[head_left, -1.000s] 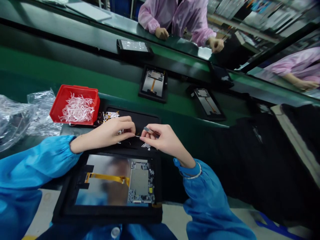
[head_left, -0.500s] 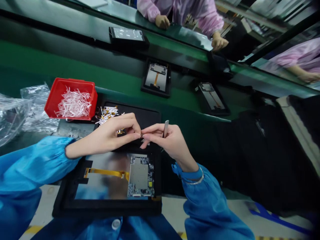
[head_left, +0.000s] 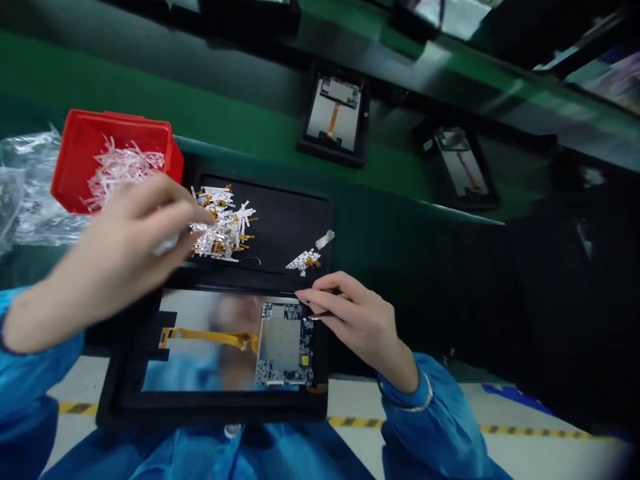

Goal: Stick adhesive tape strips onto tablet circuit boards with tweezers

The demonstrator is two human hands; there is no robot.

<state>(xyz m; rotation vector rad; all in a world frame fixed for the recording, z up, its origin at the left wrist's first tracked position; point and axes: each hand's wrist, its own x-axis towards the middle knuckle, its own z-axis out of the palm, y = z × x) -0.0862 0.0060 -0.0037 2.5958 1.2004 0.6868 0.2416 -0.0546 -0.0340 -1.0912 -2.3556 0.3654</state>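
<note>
An opened tablet point(head_left: 190, 373) in a black frame lies at the lower centre of the picture, between and below a person's two bare hands. The right hand point(head_left: 355, 320) is at its upper right corner, fingertips just over the edge of the board point(head_left: 280, 343). The left hand point(head_left: 135, 247) is well to the upper left of it. An orange ribbon point(head_left: 205, 337) runs across the tablet's shiny panel to the board.

Above the tablet, at mid-frame, a black tray point(head_left: 285, 213) carries a pile point(head_left: 225, 230) of small white and orange pieces on its left and a smaller cluster point(head_left: 303, 260) on its right, with a pale scrap point(head_left: 325, 239) just beside that. At upper left stands a red bin point(head_left: 173, 160) of white strips point(head_left: 125, 163), clear plastic point(head_left: 40, 187) next to it. Two more tablets point(head_left: 334, 117) lie on green at upper centre and upper right.

The left hand blocks the bin's lower right corner and the pile's left edge. It is blurred, fingers bent and pointing right; whether it grips anything, I cannot tell. The right hand reaches up and left from the lower right, its fingers pinched around a thin tool point(head_left: 320, 315).
</note>
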